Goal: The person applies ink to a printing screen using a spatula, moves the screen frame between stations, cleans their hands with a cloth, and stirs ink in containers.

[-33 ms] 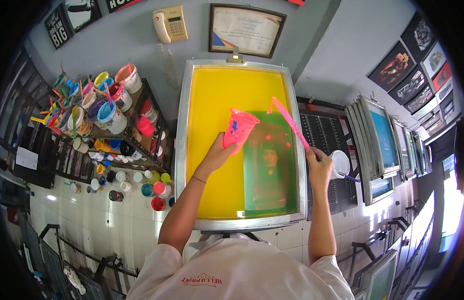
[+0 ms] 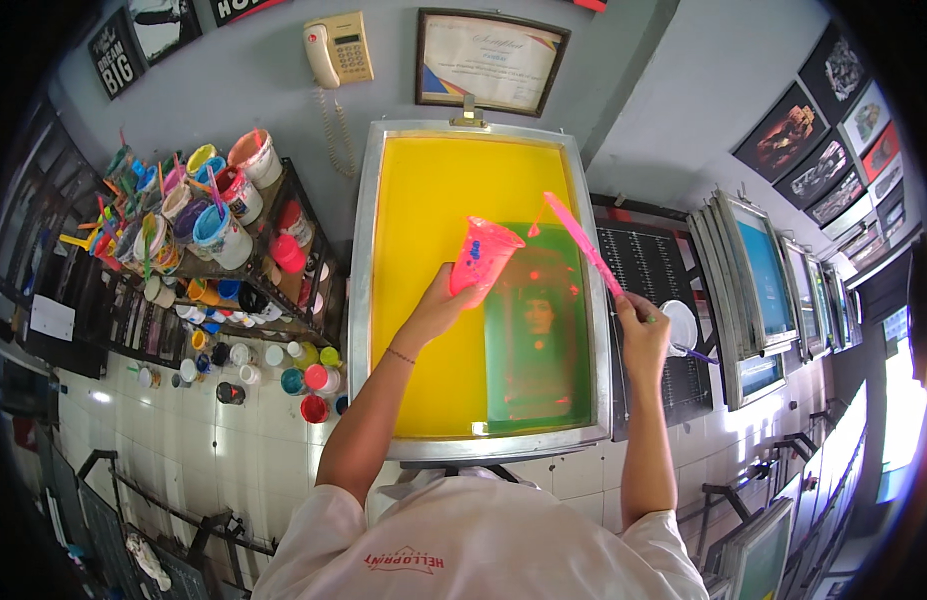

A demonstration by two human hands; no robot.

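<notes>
My left hand is wrapped round a pink plastic cup with blue marks, tilted to the right above the screen. Pink ink coats its lip. In my right hand is a pink ink spatula, its tip pointing up and to the left, and a thin strand of pink ink hangs from that tip. Below both hands lies a screen printing frame with a metal rim and yellow mesh. On its right side a green area shows a portrait design with pink spots.
A rack of ink pots with stirrers stands at left, with more jars on the floor. Right of the frame are a black board, a white tub and stacked screens. A clamp sits at the frame's far edge.
The cup has shifted slightly right and turned a little more upright. My right hand has moved slightly right, and the ink strand from the spatula hangs lower.
</notes>
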